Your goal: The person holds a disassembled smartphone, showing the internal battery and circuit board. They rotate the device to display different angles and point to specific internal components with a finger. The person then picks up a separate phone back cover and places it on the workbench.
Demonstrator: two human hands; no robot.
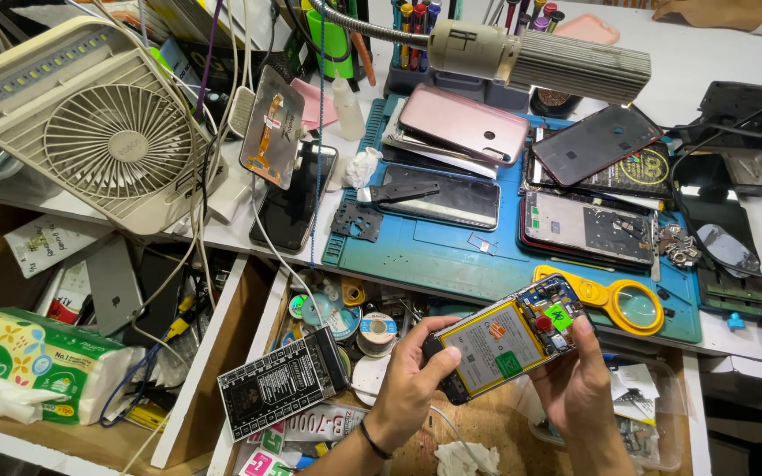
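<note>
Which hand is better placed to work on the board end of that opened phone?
Right hand, likely: its fingers already rest at the board end of the opened phone, while the left hand grips the opposite end, steadying it.

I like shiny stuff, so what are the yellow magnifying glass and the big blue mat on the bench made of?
The yellow round-lensed magnifying glass looks like glossy moulded plastic: even bright colour, smooth edges, with a clear lens that could be glass or plastic. The blue rectangular work mat seems to be matte rubber or silicone: dull surface with moulded ridges and pockets. That is judged from looks alone.
</note>
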